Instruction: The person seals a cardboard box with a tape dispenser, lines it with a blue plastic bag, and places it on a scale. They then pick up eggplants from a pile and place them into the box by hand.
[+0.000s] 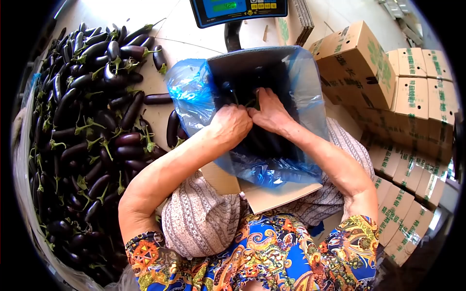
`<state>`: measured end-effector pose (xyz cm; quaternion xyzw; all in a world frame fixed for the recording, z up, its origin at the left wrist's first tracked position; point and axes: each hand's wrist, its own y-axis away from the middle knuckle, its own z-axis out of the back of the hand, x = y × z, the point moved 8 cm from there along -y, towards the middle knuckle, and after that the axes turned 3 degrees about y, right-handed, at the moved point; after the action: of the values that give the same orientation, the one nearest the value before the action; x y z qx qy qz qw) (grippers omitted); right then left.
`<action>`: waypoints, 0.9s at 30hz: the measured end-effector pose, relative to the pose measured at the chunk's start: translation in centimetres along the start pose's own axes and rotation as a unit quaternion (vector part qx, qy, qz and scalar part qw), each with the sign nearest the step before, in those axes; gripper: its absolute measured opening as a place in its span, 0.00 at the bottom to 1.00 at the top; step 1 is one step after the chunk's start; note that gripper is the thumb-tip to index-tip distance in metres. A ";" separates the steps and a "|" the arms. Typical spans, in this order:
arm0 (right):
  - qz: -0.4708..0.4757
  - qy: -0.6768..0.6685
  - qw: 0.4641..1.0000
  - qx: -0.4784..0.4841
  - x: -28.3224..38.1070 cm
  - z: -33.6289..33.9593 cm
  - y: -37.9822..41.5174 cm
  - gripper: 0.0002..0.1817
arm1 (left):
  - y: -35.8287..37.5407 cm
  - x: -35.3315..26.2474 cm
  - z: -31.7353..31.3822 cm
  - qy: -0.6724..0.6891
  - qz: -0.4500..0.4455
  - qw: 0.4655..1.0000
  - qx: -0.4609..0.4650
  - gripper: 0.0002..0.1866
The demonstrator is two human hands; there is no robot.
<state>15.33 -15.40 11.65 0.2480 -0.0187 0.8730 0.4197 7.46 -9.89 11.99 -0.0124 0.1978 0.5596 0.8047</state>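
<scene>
apron: pale patterned cloth (pixel 204 218) over a bright blue-orange print garment, nearest the camera, under both forearms
carton: open brown cardboard box (pixel 272 196) lined with a translucent blue plastic bag (pixel 194 92), straight ahead of the person; its near flap sticks out toward the lap
left hand: left hand (pixel 232 125) curled into a loose fist inside the bag mouth, knuckles up; what it grips is hidden under it, cannot tell
right hand: right hand (pixel 269 112) flat-ish, fingers pointing away and down into the box, pressing on dark contents; grip not visible
hands relation: touching each other at the middle of the carton, left one slightly nearer
contents: dark purple long eggplants in the box (pixel 272 140), just under and beyond both hands, long axes running roughly near-to-far; dim, count unclear
loose pair: two eggplants (pixel 173 128) on the pale surface just left of the bag, near the left hand
pile: big heap of purple eggplants with green stems (pixel 87 131), farther left, on the left arm's side
stack: closed printed cartons (pixel 412 106) to the right, well apart
scale: blue digital display (pixel 238 9) on a post, beyond the carton
obstruction: bag edge bunches around the wrists
</scene>
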 end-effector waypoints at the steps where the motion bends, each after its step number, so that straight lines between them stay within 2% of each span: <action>1: -0.023 -0.029 0.999 0.018 -0.6 -0.4 -0.1 0.24 | 0.0 -0.1 0.0 0.000 0.005 1.000 0.000 0.08; 3: -0.065 -0.084 0.993 0.051 -2.5 -1.4 -1.1 0.21 | 0.0 -0.2 0.4 0.001 0.016 1.000 -0.006 0.08; 4: -0.117 -0.150 0.982 0.013 -4.5 -2.2 -1.3 0.18 | 0.1 -0.3 0.7 0.013 0.011 1.000 -0.011 0.08; 5: -0.115 -0.152 0.981 -0.022 -5.5 -1.7 -1.6 0.15 | 0.4 -0.5 1.1 0.027 0.006 1.000 -0.014 0.09; 7: -0.167 -0.393 0.904 -0.018 -8.2 -4.9 -1.3 0.14 | 1.2 -0.7 2.0 0.071 -0.006 0.997 -0.033 0.09; 9: -0.238 -0.385 0.892 0.004 -7.7 -5.6 -0.4 0.13 | 2.0 -0.8 3.2 0.133 -0.022 0.989 -0.067 0.10; 12: -0.201 -0.166 0.965 -0.016 -7.0 -4.3 -0.7 0.16 | 3.4 -0.2 4.6 0.164 -0.030 0.980 -0.111 0.11; 13: -0.179 -0.085 0.980 -0.031 -6.8 -3.8 -0.9 0.17 | 4.1 -0.1 6.0 0.172 -0.041 0.971 -0.159 0.12; 15: -0.167 -0.095 0.981 -0.010 -5.6 -2.9 -0.9 0.22 | 6.3 0.3 9.0 0.188 -0.058 0.946 -0.257 0.14; 17: -0.182 -0.074 0.980 0.031 -3.8 -1.5 0.0 0.25 | 8.7 1.5 11.3 0.234 -0.009 0.919 -0.318 0.16; 20: -0.045 -0.063 0.993 -0.094 -2.2 1.2 1.2 0.29 | 12.7 4.8 11.6 0.275 0.112 0.884 -0.360 0.14; 21: 0.040 -0.028 0.994 -0.099 -0.2 2.1 1.5 0.30 | 14.3 6.0 10.9 0.269 0.146 0.871 -0.383 0.13; 23: 0.211 0.040 0.971 -0.108 4.1 3.9 2.5 0.31 | 17.5 8.8 7.7 0.377 0.237 0.793 -0.415 0.10; 24: 0.252 0.094 0.962 -0.052 5.3 2.8 2.4 0.30 | 19.1 9.5 5.8 0.467 0.278 0.717 -0.438 0.08; 25: 0.295 0.127 0.947 -0.017 6.0 1.5 2.4 0.29 | 20.9 10.3 3.5 0.492 0.324 0.669 -0.453 0.07; 27: 0.303 0.140 0.939 0.085 4.6 -3.2 2.1 0.28 | 25.2 11.6 -1.2 0.483 0.365 0.640 -0.473 0.07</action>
<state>10.00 -12.64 11.32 0.1409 0.0402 0.9830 0.1110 -12.28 9.65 12.09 -0.5869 0.2553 0.7394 0.2091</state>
